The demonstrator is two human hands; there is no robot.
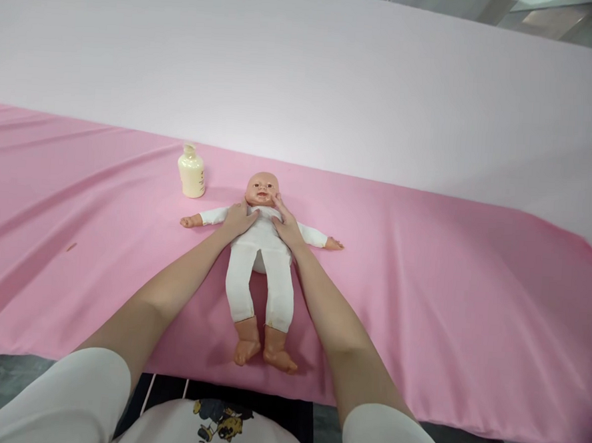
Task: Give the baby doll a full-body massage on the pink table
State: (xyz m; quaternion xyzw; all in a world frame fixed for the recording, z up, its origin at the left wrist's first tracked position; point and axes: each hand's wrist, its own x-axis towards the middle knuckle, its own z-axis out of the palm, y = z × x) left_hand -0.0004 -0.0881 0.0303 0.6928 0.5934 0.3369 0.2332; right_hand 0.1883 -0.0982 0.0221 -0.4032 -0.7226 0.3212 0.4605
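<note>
- A bald baby doll with a tan, plastic-looking head, hands and feet and a white cloth body (263,237) lies face up at the centre of the frame, head toward the top, feet toward the bottom edge.
- It rests on a counter covered in smooth pink cloth (445,311), arms spread to either side, legs slightly apart.
- The left hand (239,221) lies on the doll's shoulder and upper chest, left of centre; its grip looks loose, thumb spread from the fingers. Whether any fingertips tuck beneath the shoulder cannot be told.
- The right hand (286,225) mirrors it, right of centre: thumb on the chest, fingers stretched up beside the chin. This grip is also spread rather than closed, and the pressure does not show.
- The step in hand appears to be two-handed contact with the upper chest, both palms working as a pair.
- A glossy cream pump bottle (192,175) stands upright at centre-left, beyond the doll's outstretched arm and well apart from both hands.
- From this pose, any next move seems to call for light, even pressure, hands matched, with the right fingertips kept mindful of the face.
</note>
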